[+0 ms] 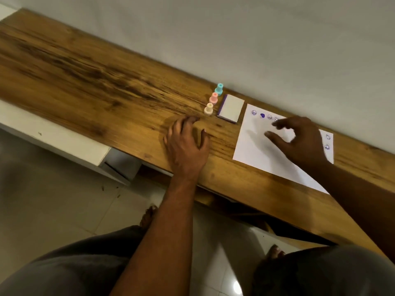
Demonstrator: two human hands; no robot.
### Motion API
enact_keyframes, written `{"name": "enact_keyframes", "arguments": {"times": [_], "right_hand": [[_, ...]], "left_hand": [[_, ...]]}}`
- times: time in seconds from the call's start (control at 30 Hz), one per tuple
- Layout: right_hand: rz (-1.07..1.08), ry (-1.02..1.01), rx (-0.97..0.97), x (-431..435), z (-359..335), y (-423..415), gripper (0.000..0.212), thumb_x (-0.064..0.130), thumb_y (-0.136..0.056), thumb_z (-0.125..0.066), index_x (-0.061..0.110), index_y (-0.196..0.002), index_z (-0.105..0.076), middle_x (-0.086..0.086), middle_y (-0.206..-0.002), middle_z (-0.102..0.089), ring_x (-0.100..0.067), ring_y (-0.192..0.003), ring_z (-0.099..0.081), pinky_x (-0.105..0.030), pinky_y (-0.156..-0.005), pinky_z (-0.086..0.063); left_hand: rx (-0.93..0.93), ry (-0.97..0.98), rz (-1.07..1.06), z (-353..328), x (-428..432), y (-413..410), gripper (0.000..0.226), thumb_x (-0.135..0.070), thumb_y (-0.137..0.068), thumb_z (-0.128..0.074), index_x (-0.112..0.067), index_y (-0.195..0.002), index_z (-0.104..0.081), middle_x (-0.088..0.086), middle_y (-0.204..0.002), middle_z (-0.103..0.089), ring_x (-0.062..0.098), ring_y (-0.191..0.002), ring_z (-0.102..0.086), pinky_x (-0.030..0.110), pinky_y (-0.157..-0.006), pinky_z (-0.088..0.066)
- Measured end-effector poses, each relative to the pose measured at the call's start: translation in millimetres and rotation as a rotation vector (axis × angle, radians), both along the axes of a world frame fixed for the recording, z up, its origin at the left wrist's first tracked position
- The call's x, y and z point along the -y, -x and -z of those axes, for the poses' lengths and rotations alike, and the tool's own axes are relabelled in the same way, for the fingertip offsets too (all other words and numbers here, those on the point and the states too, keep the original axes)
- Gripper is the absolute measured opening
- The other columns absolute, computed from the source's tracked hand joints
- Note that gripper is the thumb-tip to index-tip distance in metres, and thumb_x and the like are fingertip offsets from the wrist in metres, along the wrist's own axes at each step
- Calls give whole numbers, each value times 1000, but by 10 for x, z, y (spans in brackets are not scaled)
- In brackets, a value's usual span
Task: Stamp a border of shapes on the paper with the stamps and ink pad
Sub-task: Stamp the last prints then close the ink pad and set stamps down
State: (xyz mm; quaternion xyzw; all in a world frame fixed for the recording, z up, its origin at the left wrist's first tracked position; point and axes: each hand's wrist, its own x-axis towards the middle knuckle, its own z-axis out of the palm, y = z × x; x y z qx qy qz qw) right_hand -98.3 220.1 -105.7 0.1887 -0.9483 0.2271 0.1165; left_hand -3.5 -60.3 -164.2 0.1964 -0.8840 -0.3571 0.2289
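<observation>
Between prints, both hands empty. Left hand is loosely spread low over the tabletop, near the cream stamp. Right hand hovers with fingers apart over the paper. Prints show only along the far and right edges. Ink pad looks closed, just beside the cream stamp. Next move probably needs pad opened, stamp inked, border continued.

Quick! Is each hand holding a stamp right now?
Left hand: open, holding nothing, near the cream stamp.
Right hand: open, holding nothing, over the paper.
</observation>
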Motion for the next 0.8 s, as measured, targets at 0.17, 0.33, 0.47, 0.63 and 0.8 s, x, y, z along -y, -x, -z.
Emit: {"name": "enact_keyframes", "arguments": {"times": [0.17, 0.33, 0.47, 0.63, 0.8], "right_hand": [[219, -257, 43, -1503, 211, -179, 62, 72, -90, -50, 22, -123, -66, -5, -126, -68, -31, -113, -61, -47, -97, -49], [225, -239, 112, -2024, 418, -143, 63, 58, -100, -40, 11, -138, -57, -16, -139, -58, -37, -123, -52, -43, -103, -40], [291, -237, 76, -1893, 540, -91, 62, 56, -101, -32, 18, -144, -56, -14, -141, -55, -39, -128, -47, -47, -103, -38], [296, -189, 67, -1886, 562, -94, 60, 58, -99, -32, 25, -141, -60, -9, -140, -53, -40, -128, -47, -50, -100, -42], [289, -144, 46, -1917, 627, -68, 53, 58, -100, -37, 29, -135, -65, -4, -138, -56, -36, -127, -47, -49, -97, -43]], "left_hand": [[153, 208, 248, 44, -449, -160, 59, -81, -89, -52, -35, -122, -71, -5, -124, -65, 20, -118, -58, 48, -105, -44], [214, 277, 221, 75, -508, -192, 74, -93, -82, -49, -37, -125, -70, -5, -120, -68, 22, -117, -59, 50, -106, -46], [209, 218, 224, 52, -478, -194, 74, -91, -79, -53, -34, -122, -70, -4, -116, -67, 21, -113, -60, 52, -104, -48], [233, 229, 210, -13, -514, -159, 76, -92, -75, -57, -35, -125, -66, -6, -111, -65, 20, -110, -60, 48, -103, -48], [266, 227, 213, -68, -545, -167, 77, -91, -76, -59, -34, -127, -64, -8, -109, -64, 18, -110, -60, 48, -103, -49]]}}
